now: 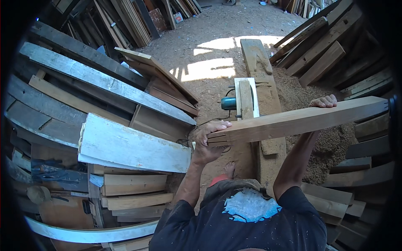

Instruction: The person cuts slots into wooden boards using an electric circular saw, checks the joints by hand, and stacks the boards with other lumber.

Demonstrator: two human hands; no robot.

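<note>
A long, thick wooden plank is held up crosswise in front of my body. Two dark slots are cut into its left end, and thin dark marks show at the right end. My left hand grips the left end, thumb and fingers around it. Over the top edge toward the right, my right hand curls its fingers, the forearm passing behind the plank. Just beyond the plank is a power tool with a green motor housing and a pale metal plate; its exact kind cannot be made out.
The tool sits against a long, sawdust-covered wooden beam running away from me. A sawdust heap lies to the right. White-painted boards and stacked lumber crowd the left; more planks lean at the far right.
</note>
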